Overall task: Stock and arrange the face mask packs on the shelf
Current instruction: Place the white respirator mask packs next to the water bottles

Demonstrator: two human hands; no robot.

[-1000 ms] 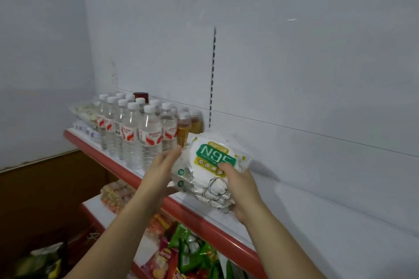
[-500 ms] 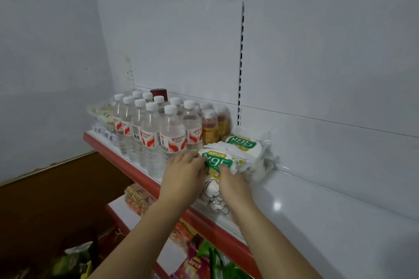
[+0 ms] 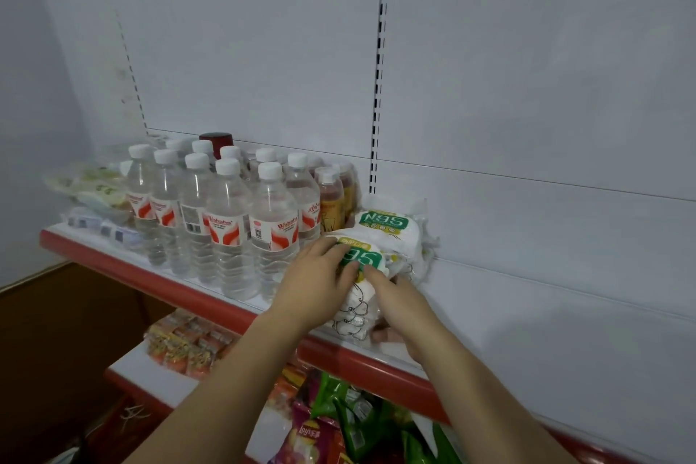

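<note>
1. Your left hand (image 3: 320, 284) lies palm down on the front pack (image 3: 363, 275), fingers laid together and lightly bent over its green "95" label

2. Your right hand (image 3: 399, 307) holds the same pack from the right; its fingers (image 3: 373, 272) reach up onto the label, and the thumb curls under the pack's near edge

3. The front pack rests on the shelf (image 3: 527, 331), its near end overhanging the red lip (image 3: 188, 298); printed mask drawings show between your two wrists

4. The rear pack (image 3: 388, 228) lies flat just behind the front one, touching it, its "N95" label reading upside down to you; it sits close to the back panel (image 3: 527, 87)

5. Water bottles (image 3: 229, 230) stand upright in rows just left of both packs; the nearest bottle is beside your left hand, but you cannot tell whether they touch

6. Amber drink bottles (image 3: 333, 196) stand behind the water bottles, beside the rear pack

7. A dark red lid (image 3: 215, 139) shows above the bottle caps at the back

8. Pale flat packets (image 3: 90, 186) are piled at the shelf's far left end

9. The slotted upright (image 3: 378, 87) runs up the back panel above the rear pack

10. On the lower shelf (image 3: 135, 369) lie orange sweet packets (image 3: 184, 347); further right are green and purple snack bags (image 3: 339, 426)
</note>
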